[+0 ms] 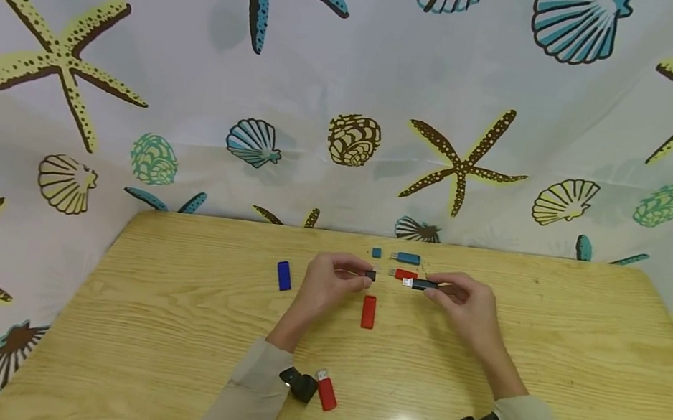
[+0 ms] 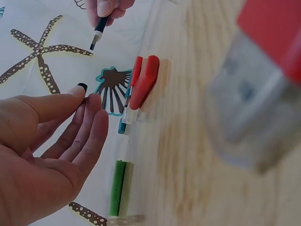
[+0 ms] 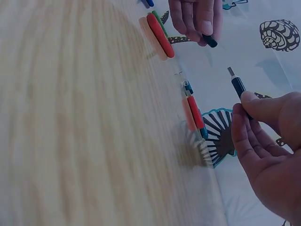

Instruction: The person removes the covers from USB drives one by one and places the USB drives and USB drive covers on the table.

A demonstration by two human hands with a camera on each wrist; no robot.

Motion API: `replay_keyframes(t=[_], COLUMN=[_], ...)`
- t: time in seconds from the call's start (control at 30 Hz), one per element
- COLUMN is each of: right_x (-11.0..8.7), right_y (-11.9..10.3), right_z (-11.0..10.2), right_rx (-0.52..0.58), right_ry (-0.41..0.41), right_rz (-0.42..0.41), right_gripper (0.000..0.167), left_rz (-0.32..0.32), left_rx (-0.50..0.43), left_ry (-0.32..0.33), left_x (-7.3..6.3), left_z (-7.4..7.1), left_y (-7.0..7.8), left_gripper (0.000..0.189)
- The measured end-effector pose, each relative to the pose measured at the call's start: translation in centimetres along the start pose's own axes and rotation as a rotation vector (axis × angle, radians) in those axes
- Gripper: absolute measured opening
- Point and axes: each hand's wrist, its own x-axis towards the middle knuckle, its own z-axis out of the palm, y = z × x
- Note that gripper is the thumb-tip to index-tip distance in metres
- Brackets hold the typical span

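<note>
Between thumb and fingertips, my left hand [image 1: 327, 285] pinches a small black cap [image 1: 370, 275]. My right hand [image 1: 470, 308] holds a black USB stick [image 1: 425, 285] by its rear end, its bare metal plug pointing left at the cap. A gap separates the cap from the plug, and both are held above the table. Just behind the stick lies a red USB stick [image 1: 403, 274], partly overlapped by it in the head view. Farther back are a teal USB stick [image 1: 408, 258] with its plug showing and a small teal cap [image 1: 376, 252].
A red stick [image 1: 368, 312] lies between the hands, a blue one [image 1: 284, 275] left of them. Beside my left wrist is another red USB stick [image 1: 326, 391], plug bare. A green stick [image 2: 117, 188] shows in the left wrist view. Patterned cloth [image 1: 302, 89] hangs behind the wooden table [image 1: 162, 329].
</note>
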Motion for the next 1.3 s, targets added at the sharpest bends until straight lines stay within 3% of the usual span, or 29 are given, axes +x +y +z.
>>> replay_keyframes(t=[0.3, 0.83, 1.07, 1.3], right_x=[0.7, 1.5, 1.6, 1.6], right_y=[0.6, 1.1, 1.3, 1.2], right_z=[0.9, 2.3, 2.8, 3.0], right_rx=[-0.031, -0.141, -0.199, -0.230], right_ry=[0.011, 0.055, 0.045, 0.034], right_rz=[0.069, 0.179, 0.189, 0.206], right_gripper=[0.022, 0.018, 0.016, 0.015], left_rz=[0.015, -0.008, -0.052, -0.041], left_rx=[0.143, 0.402, 0.444, 0.458], left_ry=[-0.014, -0.066, -0.073, -0.083], left_x=[1.3, 2.4, 2.5, 2.8], left_z=[0.6, 1.4, 1.7, 1.9], left_y=[-0.9, -0.8, -0.6, -0.7], left_gripper=[0.012, 0.011, 0.013, 0.012])
